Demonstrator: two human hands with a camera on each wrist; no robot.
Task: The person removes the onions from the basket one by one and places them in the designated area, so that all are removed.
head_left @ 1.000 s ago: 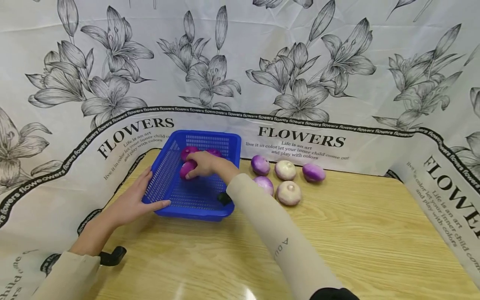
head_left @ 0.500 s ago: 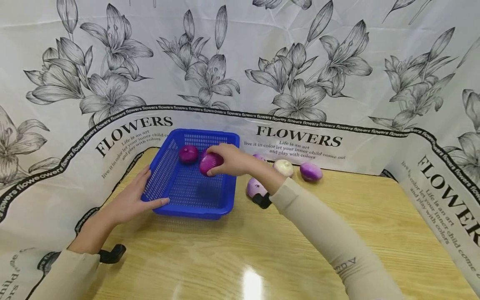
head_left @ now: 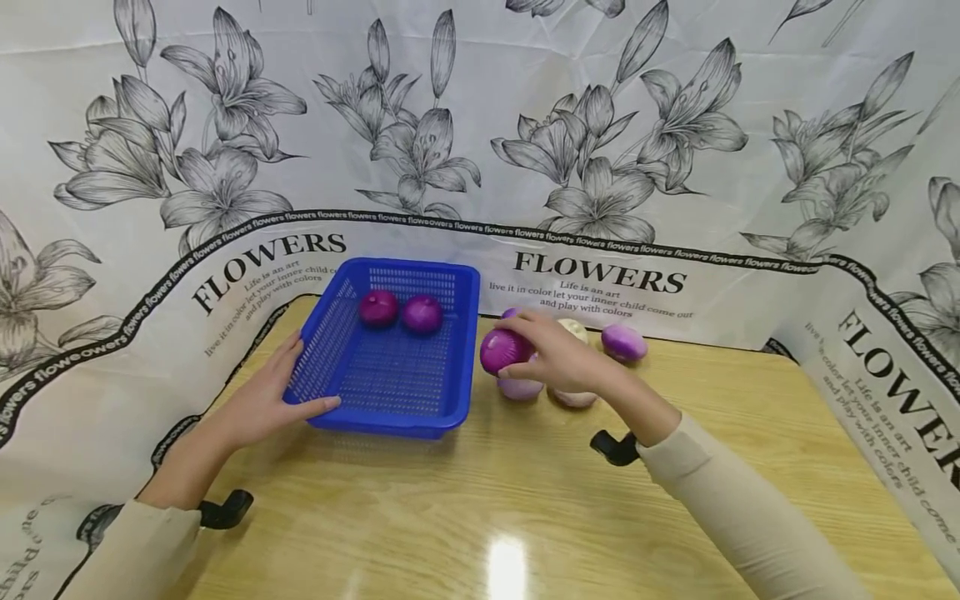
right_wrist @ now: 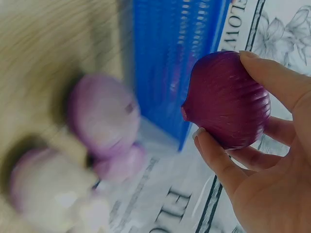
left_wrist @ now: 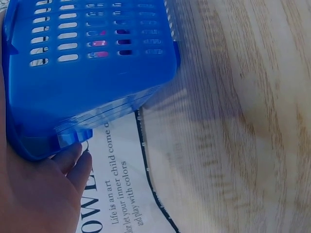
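Observation:
My right hand (head_left: 564, 357) holds a red onion (head_left: 500, 352) between thumb and fingers, just right of the basket and overlapping the paler onions in the head view. In the right wrist view the onion (right_wrist: 226, 99) has its pointed tip turned away from the palm. My left hand (head_left: 258, 406) grips the left rim of a blue plastic basket (head_left: 465, 367), its thumb along the near corner. In the left wrist view, fingertips (left_wrist: 80, 167) curl beneath the rim. Two more red onions, a darker one (head_left: 378, 308) and a purple one (head_left: 423, 314), sit at the basket's back.
Right of the basket, several paler onions lie on the wooden table (head_left: 450, 517), among them a light purple one (head_left: 520, 390), a whitish one (head_left: 574, 399) and a purple one (head_left: 624, 342). A flower-printed cloth (head_left: 420, 167) rises behind the table and along both sides.
My right hand has lifted one red onion out of the basket and carried it right, past the rim to above the paler onions. The left hand stays on the basket.

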